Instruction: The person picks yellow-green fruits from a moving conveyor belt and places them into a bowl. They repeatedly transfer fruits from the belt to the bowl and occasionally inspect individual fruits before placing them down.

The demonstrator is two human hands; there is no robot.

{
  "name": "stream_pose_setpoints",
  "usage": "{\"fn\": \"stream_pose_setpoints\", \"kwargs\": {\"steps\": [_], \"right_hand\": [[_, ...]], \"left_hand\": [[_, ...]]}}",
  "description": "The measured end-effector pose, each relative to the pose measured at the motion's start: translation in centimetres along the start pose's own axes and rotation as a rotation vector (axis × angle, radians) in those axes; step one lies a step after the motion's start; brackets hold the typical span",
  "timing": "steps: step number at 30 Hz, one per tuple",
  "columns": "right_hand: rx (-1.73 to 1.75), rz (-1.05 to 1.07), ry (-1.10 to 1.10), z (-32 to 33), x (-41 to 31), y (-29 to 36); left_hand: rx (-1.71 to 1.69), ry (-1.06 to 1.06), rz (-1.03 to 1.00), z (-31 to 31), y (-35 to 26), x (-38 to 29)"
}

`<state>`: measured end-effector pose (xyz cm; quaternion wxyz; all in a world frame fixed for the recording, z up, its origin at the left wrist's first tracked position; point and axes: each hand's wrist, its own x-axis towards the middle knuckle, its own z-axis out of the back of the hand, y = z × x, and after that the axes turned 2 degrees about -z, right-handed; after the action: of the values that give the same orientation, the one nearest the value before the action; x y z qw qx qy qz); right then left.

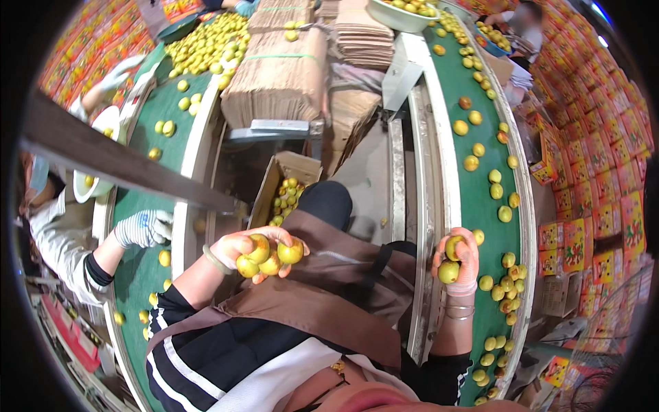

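Note:
My left hand (265,250), in a pale glove, is closed around several yellow-green fruits (259,248) above my aproned lap. In my right hand (466,262), also gloved, are two more round fruits (449,271), held at the inner edge of the right green conveyor belt (476,195). More loose fruits (507,283) lie on that belt just beyond my right hand. Below and ahead of my left hand, a cardboard box (267,190) holds many fruits. The palm sides of both hands are partly hidden by the fruits.
A second green belt (139,195) runs at left, where a co-worker's striped gloved hand (144,228) rests. A dark metal bar (123,154) slants across the left. Stacked brown cardboard (278,77) stands ahead, with a white basin (401,18) of fruits behind. Printed cartons (602,180) line the right.

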<state>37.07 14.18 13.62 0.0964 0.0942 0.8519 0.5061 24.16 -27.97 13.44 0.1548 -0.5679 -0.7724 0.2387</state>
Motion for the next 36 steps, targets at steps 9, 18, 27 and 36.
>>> {"fn": "stream_pose_setpoints", "kwargs": {"steps": [9,18,27,36], "right_hand": [[0.131,0.107,-0.382,-0.6,-2.1,1.8],[0.25,0.118,-0.194,5.3,-5.3,-1.3],[0.223,-0.437,-0.732,0.5,-0.6,6.7],[0.276,-0.453,-0.974,-6.0,9.2,13.9]], "left_hand": [[0.542,0.037,-0.145,1.4,-10.0,21.2],[1.304,-0.486,-0.581,4.7,-32.8,48.7],[2.75,-0.519,-0.45,5.0,-42.4,59.1],[2.619,-0.225,-0.423,5.8,-43.3,61.8]]}}
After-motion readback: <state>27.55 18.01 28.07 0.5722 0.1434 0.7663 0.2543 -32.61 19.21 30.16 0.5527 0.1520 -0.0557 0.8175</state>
